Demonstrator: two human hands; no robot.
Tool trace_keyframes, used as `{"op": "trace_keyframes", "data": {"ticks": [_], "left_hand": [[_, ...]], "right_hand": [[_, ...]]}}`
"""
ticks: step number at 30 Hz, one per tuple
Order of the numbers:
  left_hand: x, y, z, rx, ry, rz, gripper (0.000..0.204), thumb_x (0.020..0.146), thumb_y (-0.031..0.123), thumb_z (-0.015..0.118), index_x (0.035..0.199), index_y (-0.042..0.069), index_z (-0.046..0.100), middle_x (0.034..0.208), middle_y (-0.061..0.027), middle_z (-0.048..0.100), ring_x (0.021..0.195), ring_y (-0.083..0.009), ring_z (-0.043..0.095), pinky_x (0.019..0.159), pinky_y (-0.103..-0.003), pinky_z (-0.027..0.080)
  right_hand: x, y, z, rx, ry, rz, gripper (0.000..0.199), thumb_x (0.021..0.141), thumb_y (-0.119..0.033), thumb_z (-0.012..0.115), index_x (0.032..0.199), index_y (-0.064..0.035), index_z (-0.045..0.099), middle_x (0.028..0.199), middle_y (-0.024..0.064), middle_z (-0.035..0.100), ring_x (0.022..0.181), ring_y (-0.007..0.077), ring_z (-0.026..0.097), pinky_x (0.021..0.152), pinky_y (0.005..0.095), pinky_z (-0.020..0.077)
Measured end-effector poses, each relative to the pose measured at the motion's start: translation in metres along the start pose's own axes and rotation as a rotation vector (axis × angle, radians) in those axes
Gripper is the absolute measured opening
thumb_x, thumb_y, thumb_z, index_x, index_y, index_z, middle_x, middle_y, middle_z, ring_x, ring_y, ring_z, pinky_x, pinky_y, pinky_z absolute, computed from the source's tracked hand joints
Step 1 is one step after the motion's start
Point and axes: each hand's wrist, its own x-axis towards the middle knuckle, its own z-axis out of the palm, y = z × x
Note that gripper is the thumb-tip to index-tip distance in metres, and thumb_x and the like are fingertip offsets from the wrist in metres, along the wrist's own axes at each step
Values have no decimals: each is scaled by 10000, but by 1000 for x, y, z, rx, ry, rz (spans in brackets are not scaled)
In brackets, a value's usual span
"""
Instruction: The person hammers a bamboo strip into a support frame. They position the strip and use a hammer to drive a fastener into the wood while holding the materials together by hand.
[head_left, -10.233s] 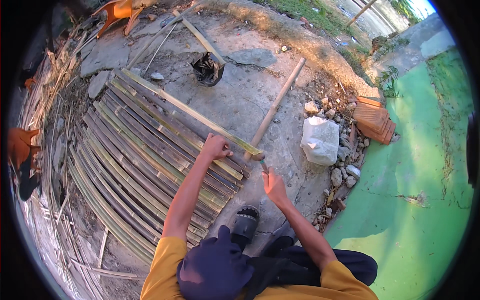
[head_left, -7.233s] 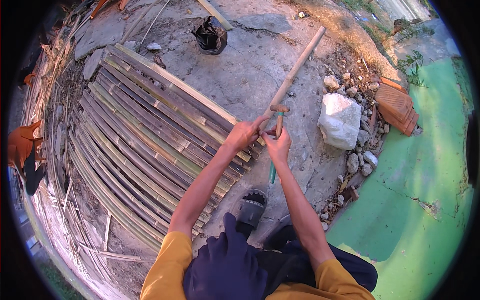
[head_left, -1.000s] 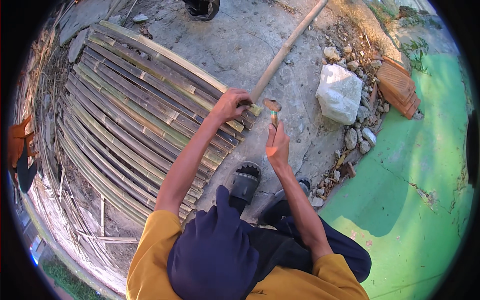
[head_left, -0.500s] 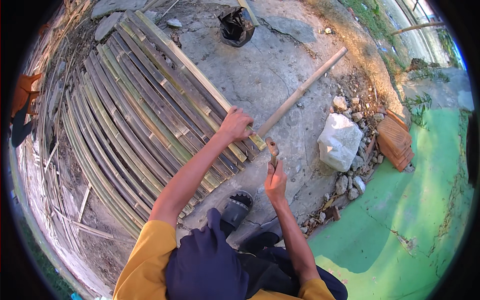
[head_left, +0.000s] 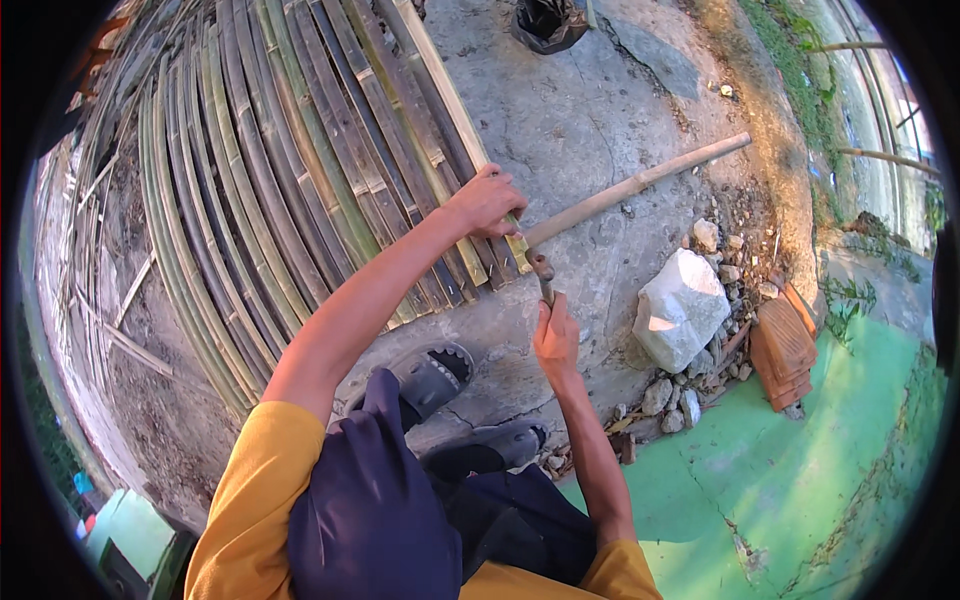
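My left hand (head_left: 490, 203) is closed around the near end of a pale bamboo slat (head_left: 445, 85), the rightmost of a row of split bamboo slats (head_left: 290, 150) laid side by side. In my right hand (head_left: 557, 335) is the handle of a hammer (head_left: 541, 266). The hammer's head is beside the slat's near end; whether they touch I cannot tell. A round wooden pole (head_left: 640, 188) lies on the ground, its near end close to the hammer and the slats.
To the right sit a large white rock (head_left: 682, 308), smaller stones (head_left: 657, 397) and stacked orange tiles (head_left: 782, 350), beside a green-painted surface (head_left: 740, 470). A black bag (head_left: 547, 25) stands at the far side. My dark clogs (head_left: 435, 378) are below the slats.
The whole view has turned, so the slats now run more upright in it. Both hands keep their holds, and the hammer stays close to the slat's end.
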Motion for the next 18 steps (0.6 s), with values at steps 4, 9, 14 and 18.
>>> {"op": "trace_keyframes", "data": {"ticks": [4,9,14,18], "left_hand": [[-2,-1,-8,52,-58,-37,395,790,537,827,935,179,746,958,-9,728,1121,-225,614,1096,-466,359],[3,2,-5,30,-47,-17,383,817,532,811,954,179,752,953,-5,728,1105,-220,615,1111,-446,333],[-4,-1,-6,10,-57,-53,329,834,450,822,931,152,720,970,-21,724,1126,-257,613,1147,-485,307],[8,3,-5,8,-7,-18,328,825,438,827,935,148,720,969,-15,725,1109,-260,609,1151,-489,302]], "right_hand": [[8,-16,-19,193,114,-93,203,1059,-141,587,1206,-3,561,791,249,673,670,478,662,563,519,490],[11,16,-5,68,13,-148,175,1070,-161,558,1166,-14,563,800,248,675,675,477,659,574,524,481],[24,4,-11,255,71,-62,154,1072,-171,516,1067,-21,552,662,142,572,555,302,575,520,460,430],[2,63,7,395,174,-189,149,1053,-141,575,1124,-10,564,721,248,640,689,499,645,572,503,498]]}}
